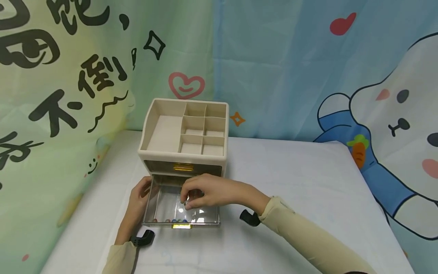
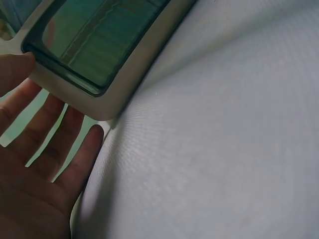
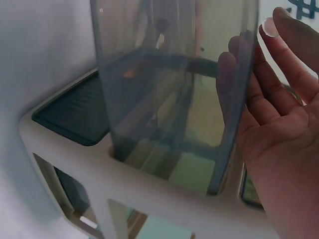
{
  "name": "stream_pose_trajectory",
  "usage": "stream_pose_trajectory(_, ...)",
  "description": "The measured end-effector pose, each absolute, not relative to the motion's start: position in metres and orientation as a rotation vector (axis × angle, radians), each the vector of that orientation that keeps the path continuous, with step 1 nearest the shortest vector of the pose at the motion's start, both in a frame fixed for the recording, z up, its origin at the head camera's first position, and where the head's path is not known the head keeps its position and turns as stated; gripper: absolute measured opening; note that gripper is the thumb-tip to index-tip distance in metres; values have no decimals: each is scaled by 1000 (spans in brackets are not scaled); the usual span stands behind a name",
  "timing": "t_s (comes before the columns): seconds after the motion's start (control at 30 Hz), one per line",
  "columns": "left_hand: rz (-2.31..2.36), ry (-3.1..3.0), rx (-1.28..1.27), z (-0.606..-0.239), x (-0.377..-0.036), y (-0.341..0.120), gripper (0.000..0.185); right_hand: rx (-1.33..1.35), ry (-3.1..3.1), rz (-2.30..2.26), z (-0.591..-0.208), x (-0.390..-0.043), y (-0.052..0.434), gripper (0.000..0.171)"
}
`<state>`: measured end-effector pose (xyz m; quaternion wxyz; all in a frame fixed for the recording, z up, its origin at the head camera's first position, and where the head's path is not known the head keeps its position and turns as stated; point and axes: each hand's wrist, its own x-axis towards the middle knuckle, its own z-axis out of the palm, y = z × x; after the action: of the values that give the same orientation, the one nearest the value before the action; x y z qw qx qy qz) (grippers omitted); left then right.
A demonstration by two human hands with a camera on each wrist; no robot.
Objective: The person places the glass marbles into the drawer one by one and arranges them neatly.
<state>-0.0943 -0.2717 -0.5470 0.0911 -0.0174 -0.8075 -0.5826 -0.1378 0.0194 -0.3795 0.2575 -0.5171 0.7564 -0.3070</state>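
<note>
A beige organizer box (image 1: 146, 129) with open compartments on top stands on a white-covered table (image 1: 291, 182). Its lower clear drawer (image 1: 205, 222) is pulled out, and several small coloured beads (image 1: 174, 220) lie along the drawer's front wall. My left hand (image 1: 143, 192) lies with straight fingers against the drawer's left side; the left wrist view shows that left hand (image 2: 40, 149) flat beside the box's corner (image 2: 109, 97). My right hand (image 1: 186, 203) reaches down into the drawer from above. In the right wrist view the right hand's fingers (image 3: 279, 114) are loosely extended by the clear wall (image 3: 174, 74), and nothing shows between them.
The upper drawer with its gold handle (image 1: 183, 167) is closed. A printed cloth backdrop (image 1: 291, 68) hangs right behind the box. White tabletop stretches to the right of the box and in front of the drawer.
</note>
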Motion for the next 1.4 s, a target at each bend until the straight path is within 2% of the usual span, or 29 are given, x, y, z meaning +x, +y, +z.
stream_pose_trajectory(0.57, -1798, -2327, -63, -550, -96, -270, 28, -1511, 1924, -582, -377, -141, -29, 8)
stream_pose_trajectory(0.83, -1786, -2322, -47, -550, -93, -270, 28, -1531, 1826, -493, -383, -142, -47, 10)
stream_pose_trajectory(1.1, -1757, -2341, -40, -551, -91, -272, 29, -1522, 1834, -411, -390, -138, -53, 5)
stream_pose_trajectory(1.4, -1739, -2384, -40, -550, -94, -274, 30, -1520, 1858, -420, -396, -138, -50, 7)
